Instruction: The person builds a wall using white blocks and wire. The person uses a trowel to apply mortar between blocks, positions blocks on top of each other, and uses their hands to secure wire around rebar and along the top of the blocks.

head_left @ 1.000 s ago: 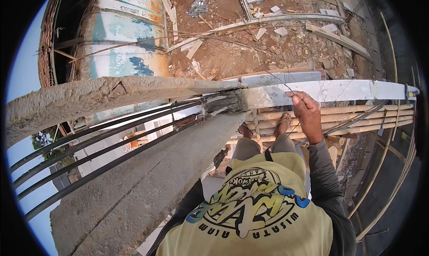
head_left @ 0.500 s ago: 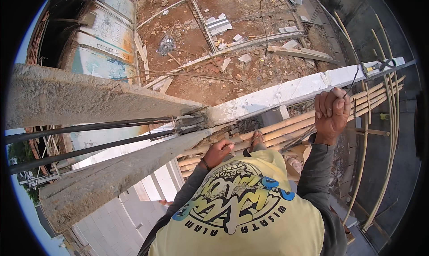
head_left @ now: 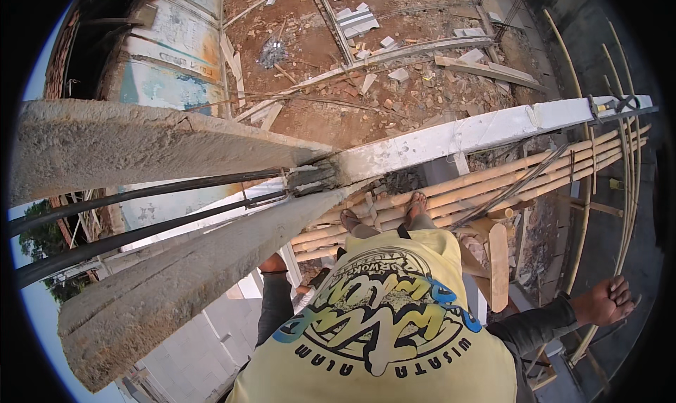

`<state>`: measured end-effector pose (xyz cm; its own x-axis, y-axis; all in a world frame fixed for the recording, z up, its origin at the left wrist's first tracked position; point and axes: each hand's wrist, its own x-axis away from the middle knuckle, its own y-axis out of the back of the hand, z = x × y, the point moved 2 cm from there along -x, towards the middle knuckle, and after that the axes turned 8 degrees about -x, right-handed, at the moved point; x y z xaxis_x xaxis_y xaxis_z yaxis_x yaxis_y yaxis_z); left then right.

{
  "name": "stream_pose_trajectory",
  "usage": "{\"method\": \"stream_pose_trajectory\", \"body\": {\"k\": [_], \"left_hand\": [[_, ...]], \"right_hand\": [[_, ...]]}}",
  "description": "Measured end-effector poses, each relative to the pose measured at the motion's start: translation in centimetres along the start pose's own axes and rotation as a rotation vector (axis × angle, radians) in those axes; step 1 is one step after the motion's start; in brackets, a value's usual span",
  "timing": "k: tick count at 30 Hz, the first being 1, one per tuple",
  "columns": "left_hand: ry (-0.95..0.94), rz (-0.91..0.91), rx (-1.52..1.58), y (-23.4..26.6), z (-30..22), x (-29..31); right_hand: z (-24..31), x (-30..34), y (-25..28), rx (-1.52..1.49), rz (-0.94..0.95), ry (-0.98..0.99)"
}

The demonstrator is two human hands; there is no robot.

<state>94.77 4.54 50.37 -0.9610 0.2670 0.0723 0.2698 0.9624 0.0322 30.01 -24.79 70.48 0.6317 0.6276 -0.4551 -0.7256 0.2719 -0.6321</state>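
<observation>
My right hand [head_left: 607,301] is held out to the far right at the end of a bent arm. Its fingers are curled in, and I cannot make out anything in them. It is nearest the upright bamboo poles [head_left: 576,262]. Beside my left hip, my left hand [head_left: 273,263] hangs low next to the edge of a rough concrete slab [head_left: 211,269]. Its fingers are hidden. Close to it, a dark-and-light object [head_left: 313,282] shows at my waist, too small to name. A long white beam [head_left: 451,140] crosses in front of me.
My feet stand on bundled horizontal bamboo poles [head_left: 486,185] with dark wires [head_left: 517,181] across them. A second concrete slab [head_left: 155,146] and dark steel bars [head_left: 141,204] run left. A timber post [head_left: 498,266] rises right. Rubble covers the ground [head_left: 324,118] below.
My right hand has dropped from beside the white beam out to the lower right. My left hand has moved from in front of my waist down to the left. Both feet now show.
</observation>
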Motion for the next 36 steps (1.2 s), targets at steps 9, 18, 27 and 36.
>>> {"method": "stream_pose_trajectory", "body": {"k": [9,18,27,36], "left_hand": [[-0.059,0.122,-0.002,1.8,-3.2,0.9],[0.089,0.171,-0.058,0.8,-1.5,2.7],[0.183,0.232,-0.109,-0.1,-0.7,3.6],[0.256,0.301,-0.165,-1.3,0.1,4.0]], "right_hand": [[-12.0,8.8,6.6,0.612,-0.198,-0.336],[-16.5,11.5,7.9,0.597,-0.231,-0.485],[-17.2,13.4,7.2,0.645,-0.253,-0.553],[-18.1,14.5,8.8,0.648,-0.253,-0.592]]}}
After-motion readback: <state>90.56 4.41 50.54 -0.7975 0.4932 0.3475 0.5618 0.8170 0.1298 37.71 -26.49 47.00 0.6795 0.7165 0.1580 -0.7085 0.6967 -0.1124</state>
